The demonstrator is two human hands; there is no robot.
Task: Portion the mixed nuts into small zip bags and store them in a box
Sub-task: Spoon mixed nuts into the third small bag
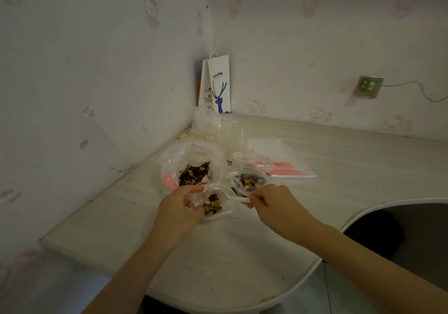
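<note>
Pale wood-grain surface (339, 158) w/ curved front edge, dark specks on it. Back corner: white paper bag (219, 86) w/ blue deer print, upright against wall. Socket (368, 86) on right wall, white cable (402, 83) running off it. Wallpaper (151, 8) w/ pink cartoon cats.

One wide-angle camera on the person's head faces forward and tilts down at the surface (242, 253) from close above. Both forearms enter from the bottom edge. The left hand (179, 204) and right hand (271, 200) sit near the centre. The room corner, with a paper bag (219, 86), lies at upper centre. Straight lines bend toward the frame's edges.
</note>
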